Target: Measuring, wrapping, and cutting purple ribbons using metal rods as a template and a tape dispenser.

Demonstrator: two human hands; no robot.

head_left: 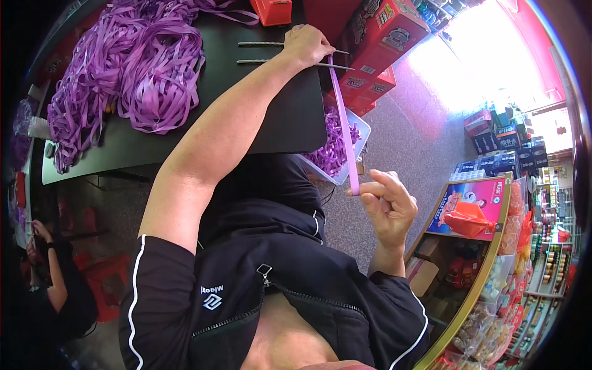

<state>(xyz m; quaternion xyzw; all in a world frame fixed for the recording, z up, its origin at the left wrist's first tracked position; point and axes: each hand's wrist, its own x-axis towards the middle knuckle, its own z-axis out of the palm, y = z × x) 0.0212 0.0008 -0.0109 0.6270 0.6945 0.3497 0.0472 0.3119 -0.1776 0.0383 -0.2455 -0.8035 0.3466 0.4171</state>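
Observation:
A narrow purple ribbon (343, 117) runs taut between my two hands. At the far edge of the dark table, my left hand (306, 46) pinches its upper end, beside two thin metal rods (259, 61) that stick out past the table edge. The hand lies over the farther rod. My right hand (390, 206), lower and to the right, holds the other end between thumb and index finger, its remaining fingers loosely curled. A large heap of purple ribbons (160, 80) covers the left part of the table. More ribbon pieces (336, 145) fill a white bin below the ribbon.
The dark table (246, 132) ends just beyond the rods. Red cartons (382, 37) stack at the far right, with an orange-red container (271, 11) on the table. A goods shelf (456, 246) stands close to my right. Another person (55, 277) sits at far left.

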